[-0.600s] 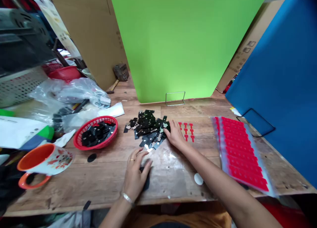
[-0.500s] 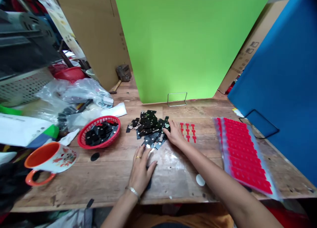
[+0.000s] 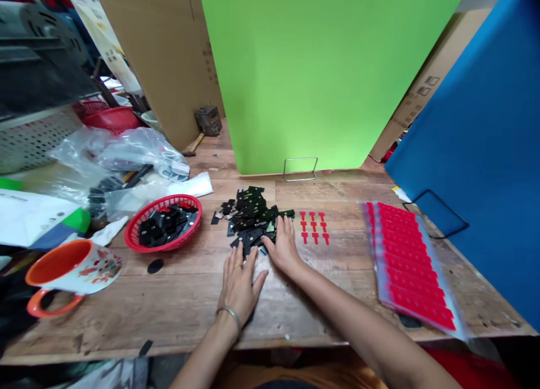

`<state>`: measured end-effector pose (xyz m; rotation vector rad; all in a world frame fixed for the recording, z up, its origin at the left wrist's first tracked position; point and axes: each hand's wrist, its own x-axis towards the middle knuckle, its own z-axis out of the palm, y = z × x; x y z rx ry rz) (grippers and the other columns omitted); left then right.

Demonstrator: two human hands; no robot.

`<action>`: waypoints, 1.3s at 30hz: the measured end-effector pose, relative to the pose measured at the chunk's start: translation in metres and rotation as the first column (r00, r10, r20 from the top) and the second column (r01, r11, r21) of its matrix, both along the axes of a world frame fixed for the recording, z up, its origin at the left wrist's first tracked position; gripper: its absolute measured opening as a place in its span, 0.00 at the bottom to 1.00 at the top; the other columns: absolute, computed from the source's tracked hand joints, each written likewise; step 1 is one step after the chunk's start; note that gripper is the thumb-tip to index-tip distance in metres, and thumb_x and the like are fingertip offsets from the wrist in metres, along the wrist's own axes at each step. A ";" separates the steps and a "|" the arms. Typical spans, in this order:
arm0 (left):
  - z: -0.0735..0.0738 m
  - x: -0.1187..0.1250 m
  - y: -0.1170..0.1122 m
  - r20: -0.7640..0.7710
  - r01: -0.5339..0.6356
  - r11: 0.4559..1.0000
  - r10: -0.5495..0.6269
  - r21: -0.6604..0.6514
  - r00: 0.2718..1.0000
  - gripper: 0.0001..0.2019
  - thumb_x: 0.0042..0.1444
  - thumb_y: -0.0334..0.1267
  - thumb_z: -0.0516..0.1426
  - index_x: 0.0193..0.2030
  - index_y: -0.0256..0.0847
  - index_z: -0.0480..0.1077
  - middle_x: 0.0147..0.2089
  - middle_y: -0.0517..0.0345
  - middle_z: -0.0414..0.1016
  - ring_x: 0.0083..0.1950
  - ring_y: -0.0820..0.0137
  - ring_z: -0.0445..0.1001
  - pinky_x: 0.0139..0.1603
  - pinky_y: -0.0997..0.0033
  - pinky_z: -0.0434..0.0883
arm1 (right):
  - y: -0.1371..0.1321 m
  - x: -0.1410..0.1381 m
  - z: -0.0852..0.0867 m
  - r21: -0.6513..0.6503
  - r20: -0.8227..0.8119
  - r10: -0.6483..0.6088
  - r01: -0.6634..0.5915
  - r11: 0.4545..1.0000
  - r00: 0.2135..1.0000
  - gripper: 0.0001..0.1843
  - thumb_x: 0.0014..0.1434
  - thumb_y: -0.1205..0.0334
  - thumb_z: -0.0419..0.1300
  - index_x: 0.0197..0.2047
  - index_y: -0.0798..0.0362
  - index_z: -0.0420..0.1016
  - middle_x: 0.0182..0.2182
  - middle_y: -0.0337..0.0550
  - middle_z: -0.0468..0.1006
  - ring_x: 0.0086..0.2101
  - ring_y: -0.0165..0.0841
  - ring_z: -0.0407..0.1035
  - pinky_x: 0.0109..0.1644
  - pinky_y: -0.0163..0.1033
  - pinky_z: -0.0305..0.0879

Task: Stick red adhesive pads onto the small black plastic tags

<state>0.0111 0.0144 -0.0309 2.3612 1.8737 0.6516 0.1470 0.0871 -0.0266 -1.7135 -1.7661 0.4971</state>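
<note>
A loose pile of small flat black pieces (image 3: pixel 251 211) lies on the wooden table, some with a pale dot. My left hand (image 3: pixel 239 282) rests at the pile's near edge, fingers spread, with a ring and a bracelet on it. On the pile's right side lies my right hand (image 3: pixel 283 247), its fingers stretched out and touching the pieces. Neither hand grips anything that I can see. Right of the pile, small red T-shaped pieces (image 3: pixel 314 227) stand in neat rows.
A red basket (image 3: pixel 131 231) holds more black pieces. To its left are an orange and white mug (image 3: pixel 99 271) and plastic bags (image 3: pixel 143 147). Bagged red pieces (image 3: pixel 413 259) lie on the right. A green panel (image 3: pixel 295 85) and a blue panel (image 3: pixel 476 152) stand behind.
My right hand has moved left and inward against the pile, uncovering more of the red pieces. The pile's near side is more gathered. My left hand stays nearly in place.
</note>
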 end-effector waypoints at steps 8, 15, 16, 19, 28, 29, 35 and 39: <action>0.002 0.000 -0.002 0.011 -0.003 1.000 0.003 0.019 1.000 0.22 0.54 0.44 0.52 0.55 0.41 0.63 0.65 0.40 0.47 0.64 0.51 0.48 0.59 0.47 0.52 | 0.004 0.045 0.013 0.074 0.110 0.051 -0.060 0.995 0.993 0.22 0.59 0.61 0.48 0.56 0.58 0.59 0.55 0.52 0.62 0.55 0.38 0.54 0.56 0.42 0.52; 0.003 -0.001 -0.002 0.025 -0.012 1.000 0.011 0.028 1.000 0.21 0.54 0.45 0.52 0.54 0.41 0.64 0.65 0.41 0.47 0.64 0.52 0.48 0.60 0.48 0.52 | 0.053 0.077 0.022 0.042 0.258 0.144 -0.160 0.986 0.955 0.12 0.56 0.70 0.52 0.38 0.51 0.74 0.38 0.46 0.75 0.44 0.38 0.59 0.49 0.41 0.52; 0.004 -0.001 -0.003 0.026 -0.012 0.999 0.011 0.032 1.000 0.21 0.54 0.45 0.52 0.54 0.41 0.64 0.65 0.41 0.47 0.64 0.52 0.48 0.60 0.48 0.52 | 0.057 0.077 0.023 0.030 0.264 0.171 -0.185 0.982 0.949 0.10 0.55 0.70 0.52 0.35 0.51 0.75 0.36 0.45 0.75 0.43 0.38 0.60 0.48 0.40 0.52; 0.004 -0.002 -0.003 0.029 -0.010 0.999 0.009 0.041 1.000 0.21 0.54 0.44 0.52 0.54 0.41 0.64 0.65 0.42 0.47 0.64 0.52 0.48 0.59 0.48 0.52 | 0.062 0.079 0.025 0.011 0.257 0.213 -0.223 0.975 0.943 0.08 0.53 0.70 0.55 0.29 0.53 0.74 0.33 0.47 0.75 0.41 0.38 0.61 0.47 0.39 0.51; -0.001 -0.003 -0.002 0.101 -0.003 0.999 -0.001 0.035 0.995 0.21 0.53 0.44 0.53 0.53 0.40 0.65 0.65 0.41 0.47 0.65 0.51 0.47 0.60 0.47 0.51 | 0.039 0.102 0.033 -0.008 -0.057 0.035 -0.036 0.999 0.998 0.13 0.55 0.67 0.47 0.35 0.55 0.73 0.30 0.45 0.75 0.34 0.36 0.68 0.38 0.37 0.59; 0.000 -0.004 -0.002 0.131 0.000 0.999 -0.005 0.035 0.991 0.21 0.53 0.44 0.54 0.53 0.40 0.65 0.65 0.41 0.48 0.65 0.51 0.47 0.60 0.48 0.51 | 0.034 0.102 0.034 -0.033 -0.118 0.031 -0.035 0.999 0.993 0.13 0.55 0.66 0.47 0.35 0.55 0.73 0.28 0.43 0.75 0.30 0.34 0.69 0.34 0.36 0.61; 0.022 -0.002 -0.004 0.564 -0.063 0.997 0.078 -0.047 0.822 0.18 0.52 0.42 0.55 0.49 0.38 0.67 0.58 0.45 0.61 0.58 0.60 0.61 0.58 0.57 0.58 | -0.016 0.087 0.036 -0.162 -0.454 0.024 -0.109 0.981 0.891 0.13 0.53 0.59 0.52 0.38 0.58 0.68 0.24 0.41 0.75 0.22 0.29 0.69 0.25 0.33 0.66; 0.038 0.023 -0.009 0.853 0.157 0.923 0.245 -0.350 0.461 0.17 0.50 0.43 0.57 0.46 0.37 0.70 0.46 0.49 0.73 0.48 0.65 0.71 0.51 0.63 0.66 | -0.059 0.060 0.033 -0.266 -0.826 -0.125 -0.184 0.946 0.549 0.18 0.46 0.59 0.61 0.40 0.54 0.63 0.23 0.35 0.72 0.21 0.28 0.69 0.24 0.32 0.66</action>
